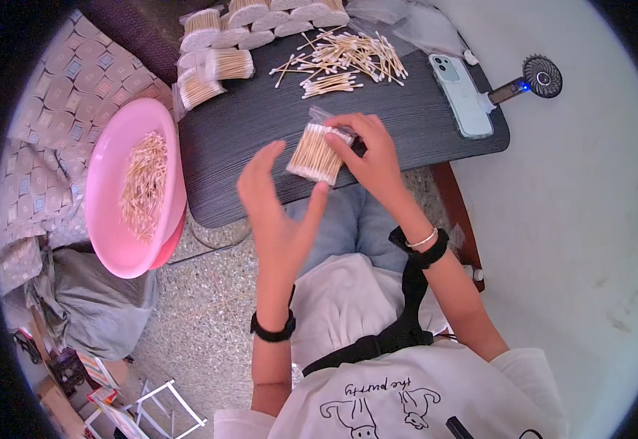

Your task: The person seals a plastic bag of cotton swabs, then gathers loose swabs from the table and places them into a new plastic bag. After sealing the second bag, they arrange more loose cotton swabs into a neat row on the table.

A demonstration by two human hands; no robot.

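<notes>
A clear plastic bag filled with cotton swabs point(314, 155) is held up over the near edge of the dark table. My right hand point(370, 150) pinches the bag at its upper right side, near the loose plastic end. To the left of the bag, my left hand point(279, 205) has its fingers and thumb spread apart, with a gap between them and the bag. Beyond the hands lies a loose heap of cotton swabs point(355, 55), with a smaller neat bunch of swabs point(331, 85) just in front of it.
Several filled swab packs point(229, 64) are stacked at the table's back left. A pink basin point(103, 219) with many loose swabs stands left of the table point(238, 168). On the right lie a phone point(473, 110) and a small fan point(542, 76). Clear plastic bags point(425, 29) rest at the back.
</notes>
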